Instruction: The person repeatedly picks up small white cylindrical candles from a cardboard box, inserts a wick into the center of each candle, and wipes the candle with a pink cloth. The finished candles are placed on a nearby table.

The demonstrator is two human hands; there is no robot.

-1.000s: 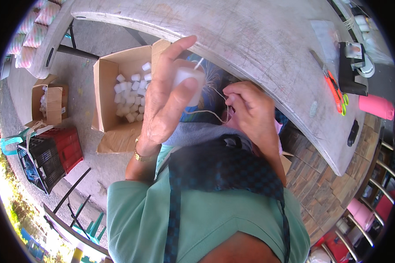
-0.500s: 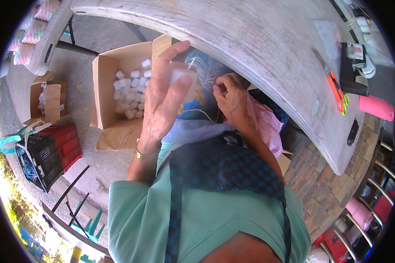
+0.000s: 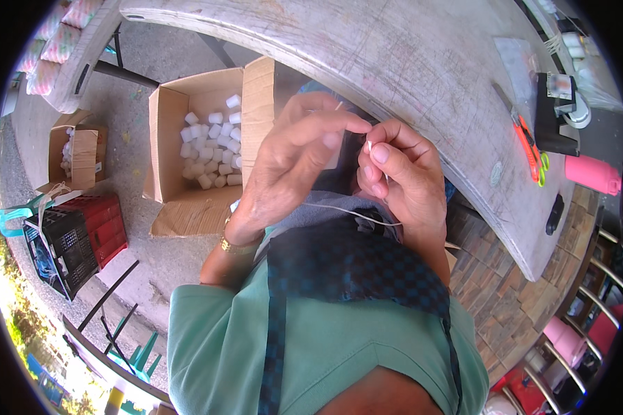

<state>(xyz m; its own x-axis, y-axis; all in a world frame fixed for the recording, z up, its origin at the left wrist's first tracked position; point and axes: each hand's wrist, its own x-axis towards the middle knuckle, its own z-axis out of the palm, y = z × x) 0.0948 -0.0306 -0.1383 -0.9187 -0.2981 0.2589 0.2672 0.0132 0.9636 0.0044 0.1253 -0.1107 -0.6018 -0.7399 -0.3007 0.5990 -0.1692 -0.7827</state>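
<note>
Scuffed grey-white tabletop (image 3: 422, 76) fills the top right of your head view, and its near edge slants from upper left down to a rounded corner on the right. Your right hand (image 3: 415, 173) sits close to that edge, so it looks pretty tight there. To the left of your left hand (image 3: 280, 176) is the cardboard box (image 3: 167, 138), flaps spread, one of them just beside your fingers in the picture. You've got more slack below, over the checked apron (image 3: 353, 266). The orange cutter (image 3: 525, 144) lies up on the tabletop, well apart from both hands.

Hard-to-see stuff: your left fingers cover most of the white block (image 3: 332, 160), with only a washed-out strip showing past the thumb. It looks gripped between thumb and fingers, but the contact is mostly hidden. Your left forefinger reaches right up to your right fingertips; can't tell if they touch. Your lap is mostly blocked too.

As for the white cord (image 3: 336, 207), it's thin and plain. Your right thumb and fingers pinch it, a short bit sticking up between them, and a longer stretch sags across the grey cloth (image 3: 294, 216) toward your right wrist. In the cardboard box there's a loose heap of stubby white pieces (image 3: 211, 149).
</note>
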